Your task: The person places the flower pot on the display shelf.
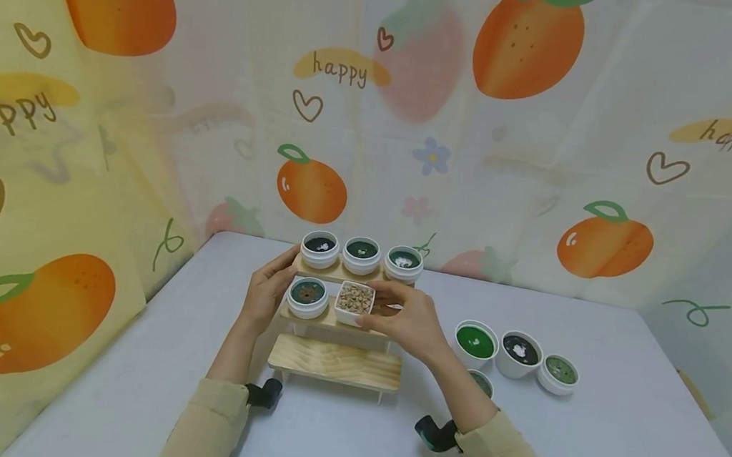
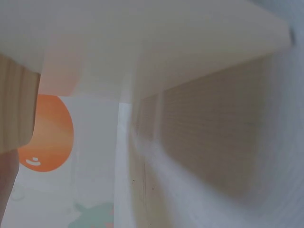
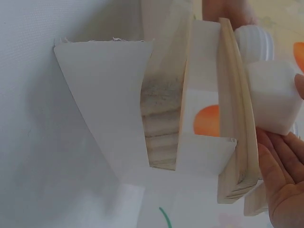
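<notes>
A three-step wooden stand (image 1: 336, 361) with white side panels rises from the table. At its left end my left hand (image 1: 264, 294) holds the side by the top step, fingers toward the back and thumb in front. My right hand (image 1: 407, 316) pinches a square white cup of pale grains (image 1: 355, 299) at the middle step, thumb and fingers on its right side. Beside that cup stands a round white bowl (image 1: 307, 298) with dark green content. Three similar bowls line the top step, the middle one (image 1: 361, 255) green inside. In the right wrist view, the square cup (image 3: 273, 95) overlaps the step's edge.
Right of the stand are several more cups: a bright green one (image 1: 476, 343), a dark one (image 1: 519, 354), a small pale green one (image 1: 558, 374) and one partly behind the right forearm (image 1: 480, 383). A fruit-printed curtain (image 1: 507, 161) hangs behind the table (image 1: 621, 435).
</notes>
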A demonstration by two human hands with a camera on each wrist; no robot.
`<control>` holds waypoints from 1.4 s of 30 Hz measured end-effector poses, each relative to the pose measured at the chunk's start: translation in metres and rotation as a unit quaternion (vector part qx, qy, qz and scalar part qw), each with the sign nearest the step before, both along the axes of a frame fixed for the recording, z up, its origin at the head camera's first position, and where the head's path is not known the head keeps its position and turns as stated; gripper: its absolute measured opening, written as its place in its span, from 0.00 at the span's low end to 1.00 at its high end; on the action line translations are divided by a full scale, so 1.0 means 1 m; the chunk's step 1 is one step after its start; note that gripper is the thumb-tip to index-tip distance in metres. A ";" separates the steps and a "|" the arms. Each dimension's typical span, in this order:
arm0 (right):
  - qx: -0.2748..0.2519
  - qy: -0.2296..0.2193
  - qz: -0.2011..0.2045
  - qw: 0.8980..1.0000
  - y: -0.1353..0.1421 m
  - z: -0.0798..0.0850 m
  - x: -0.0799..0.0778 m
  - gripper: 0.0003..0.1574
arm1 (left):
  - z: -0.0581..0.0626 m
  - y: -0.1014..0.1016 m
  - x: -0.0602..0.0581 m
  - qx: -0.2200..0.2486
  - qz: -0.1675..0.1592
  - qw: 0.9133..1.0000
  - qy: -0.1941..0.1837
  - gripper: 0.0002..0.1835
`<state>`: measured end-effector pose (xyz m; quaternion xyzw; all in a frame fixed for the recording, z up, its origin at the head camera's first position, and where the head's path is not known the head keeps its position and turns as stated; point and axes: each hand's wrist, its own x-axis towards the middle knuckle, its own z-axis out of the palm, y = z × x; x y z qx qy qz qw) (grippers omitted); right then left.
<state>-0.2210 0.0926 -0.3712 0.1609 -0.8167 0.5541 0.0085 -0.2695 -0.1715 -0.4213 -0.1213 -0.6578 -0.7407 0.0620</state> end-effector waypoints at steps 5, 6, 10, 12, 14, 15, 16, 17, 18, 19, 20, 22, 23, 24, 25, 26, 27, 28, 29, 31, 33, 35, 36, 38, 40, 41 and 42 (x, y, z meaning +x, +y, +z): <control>0.006 0.003 0.001 1.000 -0.001 -0.002 -0.002 0.37 | 0.001 0.000 0.000 -0.003 0.001 1.000 0.001 0.26; 0.006 0.002 0.001 1.000 -0.001 -0.002 -0.002 0.37 | 0.001 0.000 0.000 -0.001 0.001 1.000 0.000 0.26; 0.008 -0.003 0.002 1.000 -0.002 -0.002 -0.002 0.37 | 0.001 0.000 0.000 0.000 0.000 1.000 -0.005 0.27; 0.007 -0.005 0.004 1.000 -0.002 -0.002 -0.002 0.37 | 0.000 0.000 0.000 0.001 0.000 1.000 -0.005 0.27; 0.003 -0.008 0.007 1.000 -0.002 -0.001 -0.001 0.37 | 0.000 0.000 0.000 0.003 0.001 1.000 -0.004 0.27; 0.001 -0.009 0.008 1.000 -0.002 -0.001 -0.002 0.37 | 0.000 0.000 0.000 0.004 0.001 1.000 -0.004 0.27; -0.001 -0.010 0.009 1.000 -0.002 -0.001 -0.002 0.37 | 0.000 0.000 0.000 0.006 0.001 1.000 -0.003 0.27; -0.003 -0.011 0.009 1.000 -0.002 -0.001 -0.002 0.37 | -0.001 0.000 0.000 0.007 0.000 1.000 -0.002 0.27; -0.003 -0.013 0.009 1.000 -0.002 -0.002 -0.002 0.37 | -0.001 0.000 0.000 0.009 -0.001 1.000 0.000 0.27; -0.003 -0.015 0.009 1.000 -0.002 -0.001 -0.002 0.37 | -0.001 0.000 0.000 0.010 -0.002 1.000 0.001 0.27; -0.001 -0.016 0.008 1.000 -0.002 -0.001 -0.002 0.37 | -0.001 0.000 0.000 0.010 -0.003 1.000 0.002 0.27; 0.003 -0.018 0.005 1.000 -0.002 -0.002 -0.003 0.37 | -0.001 0.000 0.000 0.011 -0.004 1.000 0.004 0.27; 0.005 -0.018 0.004 1.000 -0.002 -0.002 -0.003 0.37 | -0.001 0.001 0.000 0.010 -0.005 1.000 0.004 0.27; 0.007 -0.019 0.002 1.000 -0.002 -0.002 -0.003 0.37 | -0.001 0.001 0.000 0.010 -0.005 1.000 0.004 0.27; 0.010 -0.019 0.001 1.000 -0.002 -0.002 -0.003 0.37 | -0.001 0.001 0.000 0.010 -0.005 1.000 0.005 0.27; 0.011 -0.019 -0.002 1.000 -0.002 -0.002 -0.003 0.36 | -0.001 0.001 0.000 0.009 -0.005 1.000 0.005 0.27; 0.012 -0.020 -0.004 1.000 -0.002 -0.003 -0.003 0.36 | -0.001 0.001 0.000 0.009 -0.004 1.000 0.005 0.27; 0.012 -0.020 -0.006 1.000 -0.002 -0.003 -0.003 0.36 | -0.001 0.001 0.000 0.009 -0.004 1.000 0.004 0.27; 0.012 -0.021 -0.007 1.000 -0.002 -0.003 -0.004 0.36 | -0.001 0.001 0.000 0.008 -0.004 1.000 0.004 0.27; 0.011 -0.022 -0.010 1.000 -0.002 -0.004 -0.004 0.36 | -0.001 0.000 0.000 0.005 -0.004 1.000 0.003 0.27; 0.010 -0.023 -0.013 1.000 -0.002 -0.005 -0.005 0.35 | 0.000 0.000 0.000 0.003 -0.002 1.000 0.002 0.27; 0.010 -0.022 -0.014 1.000 -0.002 -0.005 -0.005 0.35 | 0.000 0.000 0.000 0.002 -0.001 1.000 0.001 0.26; 0.009 -0.021 -0.015 1.000 -0.002 -0.005 -0.005 0.35 | 0.000 0.000 0.001 0.002 -0.001 1.000 0.000 0.26; 0.005 -0.020 -0.013 1.000 -0.002 -0.005 -0.005 0.35 | 0.000 0.000 0.001 0.005 0.000 1.000 -0.001 0.26; 0.001 -0.019 -0.009 1.000 -0.002 -0.005 -0.005 0.35 | -0.001 0.000 0.001 0.006 0.000 1.000 -0.001 0.26; -0.003 -0.020 -0.007 1.000 -0.002 -0.005 -0.005 0.36 | -0.001 0.000 0.001 0.005 0.000 1.000 0.000 0.26; -0.005 -0.022 -0.006 1.000 -0.001 -0.005 -0.005 0.36 | -0.001 0.000 0.000 0.005 0.000 1.000 0.001 0.27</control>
